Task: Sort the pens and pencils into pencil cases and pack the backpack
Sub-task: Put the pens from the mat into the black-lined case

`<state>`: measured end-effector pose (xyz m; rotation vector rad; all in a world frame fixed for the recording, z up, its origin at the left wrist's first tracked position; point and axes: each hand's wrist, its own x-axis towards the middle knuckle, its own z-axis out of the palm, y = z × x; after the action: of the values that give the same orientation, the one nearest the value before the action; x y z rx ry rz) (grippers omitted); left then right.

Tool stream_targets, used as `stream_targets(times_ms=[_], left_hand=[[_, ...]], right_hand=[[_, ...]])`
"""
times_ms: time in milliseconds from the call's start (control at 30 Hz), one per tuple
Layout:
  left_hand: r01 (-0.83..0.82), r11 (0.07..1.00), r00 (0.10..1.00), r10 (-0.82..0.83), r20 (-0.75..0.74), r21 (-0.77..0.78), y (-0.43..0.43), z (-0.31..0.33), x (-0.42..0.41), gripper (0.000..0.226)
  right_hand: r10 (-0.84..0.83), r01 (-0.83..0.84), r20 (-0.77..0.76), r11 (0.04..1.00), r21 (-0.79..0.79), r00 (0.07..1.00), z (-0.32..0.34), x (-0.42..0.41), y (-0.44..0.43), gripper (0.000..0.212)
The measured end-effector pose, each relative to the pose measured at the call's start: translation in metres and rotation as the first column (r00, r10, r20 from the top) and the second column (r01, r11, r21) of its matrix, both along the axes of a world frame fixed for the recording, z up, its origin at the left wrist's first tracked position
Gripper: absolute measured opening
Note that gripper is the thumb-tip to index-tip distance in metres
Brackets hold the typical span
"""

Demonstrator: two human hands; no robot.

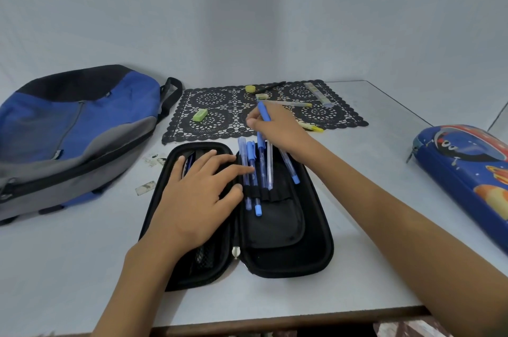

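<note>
both forearms reach in over the near edge of the table [357, 281]. my left hand [200, 188] lies flat, fingers spread, on the left half of the open black pencil case [316, 254], with its forefinger touching the blue pens [251, 171] tucked under the elastic band in the right half. my right hand [277, 127] pinches one more pen [264, 112], lower end pointing down among the others. i reckon it could miss its slot and shove its neighbours loose, or the case could skid if my left hand lifts. beyond, a highlighter [312, 127], an eraser [200, 115] and a pencil [270, 86] lie on a black lace mat [220, 100]. the backpack [77, 127] lies to the left and a rocket pencil case [467, 169] to the right. the table is pale grey, with a plain pale wall behind.
</note>
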<state>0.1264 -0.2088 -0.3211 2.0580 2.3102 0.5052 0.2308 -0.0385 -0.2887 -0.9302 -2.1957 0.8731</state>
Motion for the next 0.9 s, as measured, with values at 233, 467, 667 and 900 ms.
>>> stream_targets(times_ms=[233, 467, 667, 900], left_hand=[[-0.003, 1.000, 1.000, 0.003, -0.007, -0.011, 0.000, 0.000, 0.000, 0.065], [-0.002, 1.000, 1.000, 0.002, -0.004, -0.012, 0.000, 0.000, 0.000, 0.065], [-0.002, 1.000, 1.000, 0.002, 0.005, -0.003, 0.000, 0.000, 0.000, 0.066], [0.001, 1.000, 1.000, -0.001, 0.001, -0.004, 0.001, -0.001, -0.001, 0.064]], right_hand=[[-0.092, 0.092, -0.001, 0.996, -0.010, 0.996, -0.002, 0.008, 0.011, 0.021], [-0.095, 0.095, -0.012, 0.994, 0.046, 0.995, -0.005, -0.001, 0.006, 0.019], [-0.062, 0.057, 0.052, 0.995, 0.083, 0.997, -0.006, 0.002, -0.001, 0.018], [-0.078, 0.079, 0.013, 0.997, -0.016, 0.997, -0.011, 0.006, -0.002, 0.030]])
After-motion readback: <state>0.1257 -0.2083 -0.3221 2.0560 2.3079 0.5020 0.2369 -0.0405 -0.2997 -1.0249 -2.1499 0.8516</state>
